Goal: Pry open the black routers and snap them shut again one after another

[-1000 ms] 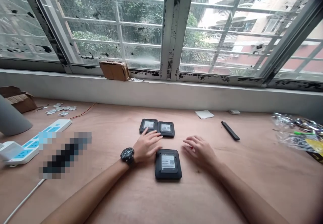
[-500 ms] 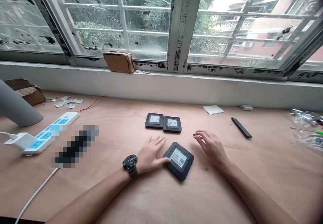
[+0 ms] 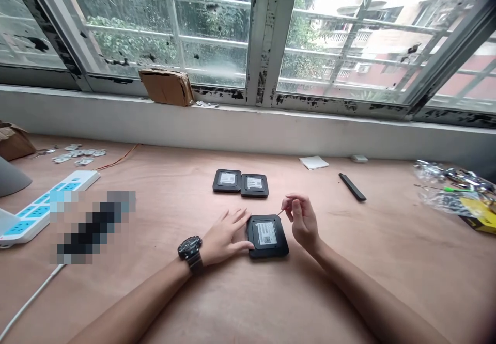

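A black square case [image 3: 267,234] with a white printed label lies flat on the wooden table in front of me. My left hand [image 3: 228,235] rests at its left side with fingers spread, the thumb on the left edge and the fingertips by the upper left corner. Pinched in my right hand [image 3: 303,219] is a thin screwdriver [image 3: 281,212], mostly hidden by the fingers; its tip is at the case's upper right corner. Just beyond, two similar labelled cases, a left one [image 3: 227,180] and a right one [image 3: 254,185], lie side by side.
To the left are a white power strip [image 3: 50,204], a blurred-out dark object [image 3: 95,225] with a white cable, and a cardboard box [image 3: 15,141]. A black bar [image 3: 352,187] and white paper [image 3: 313,162] lie to the right. Further right are plastic bags [image 3: 442,199] and a green-handled screwdriver [image 3: 457,189].
The near case has turned so its sides sit straighter. My right hand has moved in and rolled over, bringing the screwdriver to the case's corner. The view has shifted right.
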{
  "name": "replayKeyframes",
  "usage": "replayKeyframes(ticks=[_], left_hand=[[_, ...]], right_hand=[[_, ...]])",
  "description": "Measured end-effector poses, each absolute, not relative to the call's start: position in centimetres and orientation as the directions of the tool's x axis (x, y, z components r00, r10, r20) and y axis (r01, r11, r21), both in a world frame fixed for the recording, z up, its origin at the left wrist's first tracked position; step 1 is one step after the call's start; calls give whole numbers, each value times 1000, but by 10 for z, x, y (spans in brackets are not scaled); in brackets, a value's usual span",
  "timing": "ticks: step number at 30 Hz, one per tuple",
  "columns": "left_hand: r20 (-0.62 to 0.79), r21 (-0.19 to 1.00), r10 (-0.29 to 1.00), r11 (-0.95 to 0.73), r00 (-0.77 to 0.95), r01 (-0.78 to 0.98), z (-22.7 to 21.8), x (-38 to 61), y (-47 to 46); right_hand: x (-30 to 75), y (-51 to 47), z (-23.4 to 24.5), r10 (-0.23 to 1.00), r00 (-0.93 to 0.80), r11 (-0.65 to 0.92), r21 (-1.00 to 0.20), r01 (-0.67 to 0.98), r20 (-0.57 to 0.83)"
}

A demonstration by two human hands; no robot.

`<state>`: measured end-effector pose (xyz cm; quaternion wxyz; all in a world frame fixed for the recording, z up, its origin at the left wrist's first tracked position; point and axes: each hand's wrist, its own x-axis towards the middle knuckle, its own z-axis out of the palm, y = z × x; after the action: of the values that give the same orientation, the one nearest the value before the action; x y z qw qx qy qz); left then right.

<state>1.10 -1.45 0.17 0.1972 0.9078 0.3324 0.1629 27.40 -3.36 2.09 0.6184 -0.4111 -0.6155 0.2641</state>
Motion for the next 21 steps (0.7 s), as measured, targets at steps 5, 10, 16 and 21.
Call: replayKeyframes(ticks=[5, 10, 16, 21], left_hand=[[181, 422, 654, -726, 735, 543, -4, 4, -10], [183, 404, 646, -737, 741, 543, -9, 4, -10], [193, 396, 646, -740, 739, 543, -8, 3, -10], [178, 367, 640, -748, 748, 553, -8, 3, -11]], right_hand=[[278, -36, 15, 828, 17, 535, -798, 276, 561], [282, -36, 14, 833, 17, 527, -802, 281, 553], [282, -41, 23, 848, -35, 510, -796, 326, 529], [286, -38, 38, 918, -56, 396, -900, 181, 393]])
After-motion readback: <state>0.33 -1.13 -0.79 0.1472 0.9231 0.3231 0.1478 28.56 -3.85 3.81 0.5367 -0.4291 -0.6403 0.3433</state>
